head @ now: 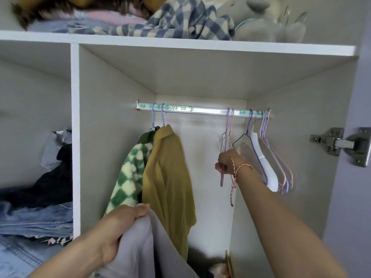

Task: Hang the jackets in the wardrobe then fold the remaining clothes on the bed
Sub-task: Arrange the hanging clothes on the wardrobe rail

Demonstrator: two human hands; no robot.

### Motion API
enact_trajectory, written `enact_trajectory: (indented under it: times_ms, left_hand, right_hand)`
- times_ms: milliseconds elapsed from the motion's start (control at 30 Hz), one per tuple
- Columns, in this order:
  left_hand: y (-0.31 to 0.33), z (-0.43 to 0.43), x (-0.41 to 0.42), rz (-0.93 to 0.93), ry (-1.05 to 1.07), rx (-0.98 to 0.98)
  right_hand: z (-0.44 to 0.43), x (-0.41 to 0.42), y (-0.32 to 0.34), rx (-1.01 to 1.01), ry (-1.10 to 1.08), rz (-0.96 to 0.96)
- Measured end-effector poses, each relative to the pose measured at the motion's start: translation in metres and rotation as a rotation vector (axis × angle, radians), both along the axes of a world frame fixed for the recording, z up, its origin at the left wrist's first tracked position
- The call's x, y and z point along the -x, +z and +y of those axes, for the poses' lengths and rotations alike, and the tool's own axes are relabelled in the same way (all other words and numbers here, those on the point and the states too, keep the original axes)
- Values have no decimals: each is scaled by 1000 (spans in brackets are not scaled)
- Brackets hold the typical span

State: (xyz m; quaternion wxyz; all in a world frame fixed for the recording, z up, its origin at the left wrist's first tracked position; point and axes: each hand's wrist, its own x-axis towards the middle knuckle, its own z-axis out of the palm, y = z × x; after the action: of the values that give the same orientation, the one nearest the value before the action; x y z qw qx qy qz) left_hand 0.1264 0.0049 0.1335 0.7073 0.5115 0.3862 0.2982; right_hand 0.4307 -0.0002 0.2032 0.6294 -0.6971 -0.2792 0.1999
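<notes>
- Jackets first: a checked jacket [128, 177] and a mustard jacket [168, 173] already hang touching each other at the left end of the rail [192, 110] inside the wardrobe [75, 137].
- A third garment, a pale grey jacket [144, 249] as far as you can judge from the cloth, is low in the view, just in front of the mustard jacket's hem.
- Your left hand [118, 227] is clenched on a bunched fold of the grey jacket, thumb on top.
- Your right hand [226, 160] is closed round the lower part of a thin lilac hanger [221, 180], whose hook is over the rail just left of the spare hangers [269, 163].
- The step in hand looks like freeing that hanger for the grey jacket.
- Lift the hook clear before you pull. Drag it sideways and it will likely snag a second thin hook beside it and bring that hanger down too.
- Mind your bracelet cord [232, 189]: its loose end dangles beside the wire and could catch as you draw the hanger out.
- You hold the grey jacket by one fold only, so the rest may slide to the wardrobe floor while your eyes are on the rail.
- Swinging the hanger left could knock the mustard jacket, which sits close to the gap.
- The bed and the clothes for folding are out of view, so that half of the task is yet to come.
</notes>
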Motion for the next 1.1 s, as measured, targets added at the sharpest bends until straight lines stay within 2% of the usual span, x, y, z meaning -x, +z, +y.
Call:
enact_trajectory:
  times_ms: [67, 133, 334, 434, 601, 868, 934, 1001, 1034, 1101]
  left_hand:
    - [0, 1, 0, 2, -1, -5]
    - [1, 4, 0, 1, 7, -11]
    - [4, 11, -2, -4, 71, -43]
    - [1, 12, -7, 11, 84, -50]
    - [-4, 17, -6, 9, 66, -58]
    - [-12, 38, 15, 33, 88, -122]
    - [-11, 39, 19, 39, 71, -127]
    - [-10, 38, 18, 53, 68, -167]
    - [-14, 34, 20, 68, 76, -184]
    - [-17, 32, 21, 99, 75, -263]
  right_hand:
    - [5, -4, 2, 97, -133, -184]
    - [8, -6, 3, 78, -186, -246]
    - [15, -2, -3, 83, -120, -312]
    - [11, 0, 2, 1, -64, -243]
    - [8, 21, 6, -8, -5, -300]
    - [-67, 133, -68, -280, 161, -124]
    - [-62, 141, -62, -251, 286, 41]
    - [-39, 137, -47, -139, 374, 143]
    - [-31, 136, -49, -73, 368, 141]
    - [-17, 125, -50, 0, 296, 3]
